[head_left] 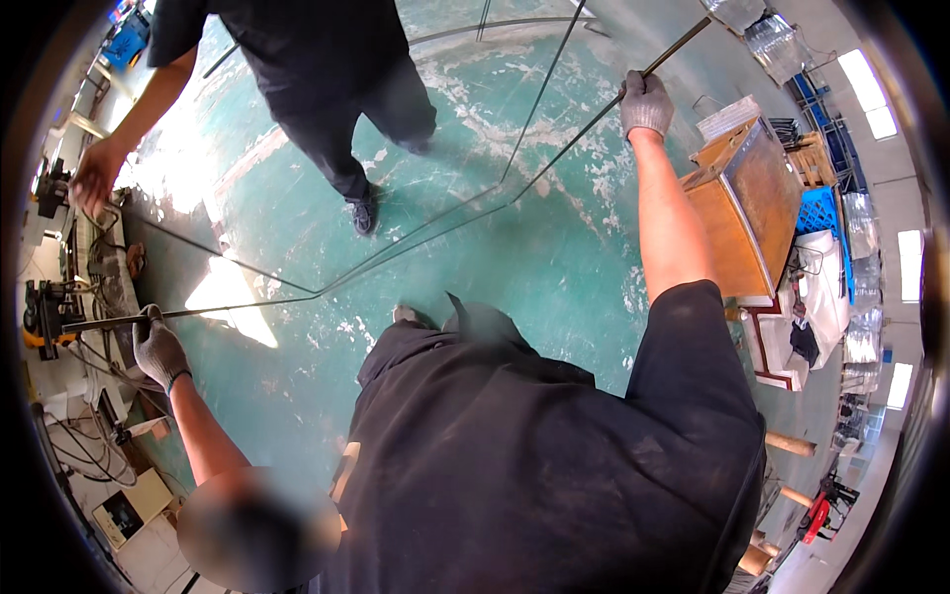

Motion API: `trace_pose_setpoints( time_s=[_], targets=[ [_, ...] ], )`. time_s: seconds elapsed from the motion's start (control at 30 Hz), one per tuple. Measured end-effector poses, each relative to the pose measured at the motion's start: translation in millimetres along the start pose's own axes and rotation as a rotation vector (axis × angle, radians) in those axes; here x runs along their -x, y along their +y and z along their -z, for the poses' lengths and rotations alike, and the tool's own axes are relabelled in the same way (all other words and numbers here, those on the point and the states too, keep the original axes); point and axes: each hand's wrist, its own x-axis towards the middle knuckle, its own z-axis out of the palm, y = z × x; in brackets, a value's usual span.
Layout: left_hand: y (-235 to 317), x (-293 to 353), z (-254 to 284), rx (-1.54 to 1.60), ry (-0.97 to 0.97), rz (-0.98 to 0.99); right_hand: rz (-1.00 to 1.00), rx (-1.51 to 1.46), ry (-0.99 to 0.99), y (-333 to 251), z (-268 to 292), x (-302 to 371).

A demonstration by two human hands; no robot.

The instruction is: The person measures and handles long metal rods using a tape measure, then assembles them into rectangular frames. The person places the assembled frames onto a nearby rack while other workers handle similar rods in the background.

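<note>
My left hand (158,348), in a grey glove, is closed around one end of a long thin metal rod (426,241) near a machine at the left. The rod runs right, bends over the green floor, then rises toward the upper right. There my right hand (645,104), also gloved, grips it with the arm stretched out. A second thin rod (534,104) crosses the floor just beyond the first. Another person in dark clothes (317,69) stands ahead, one bare hand (94,173) down at the left workbench.
A workbench with an orange-and-black machine (45,317), cables and tools lines the left edge. On the right stand a wooden box with a metal sheet (752,203), a blue crate (819,210) and white-covered items. The green floor (554,267) is worn and scuffed.
</note>
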Motion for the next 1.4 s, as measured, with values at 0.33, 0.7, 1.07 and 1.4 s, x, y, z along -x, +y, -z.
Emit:
trace_pose_setpoints(
  time_s=[0.33, 0.7, 1.07, 1.4],
  targets=[
    [18.5, 8.1, -10.4, -0.153, 0.096, 0.13, -0.055, -0.121, -0.084, 14.1, -63.9, -52.0],
    [41.6, 21.9, -36.4, -0.124, 0.049, 0.131, -0.029, -0.114, -0.109, 36.6, -89.3, -63.9],
    [29.4, 18.8, -43.8, -0.13, 0.136, 0.166, 0.021, -0.106, -0.099, 51.5, -93.3, -66.1],
    [27.6, 33.9, -23.6, -0.308, 0.185, 0.192, -0.058, -0.109, -0.068, 54.2, -87.1, -68.6]
  ],
)
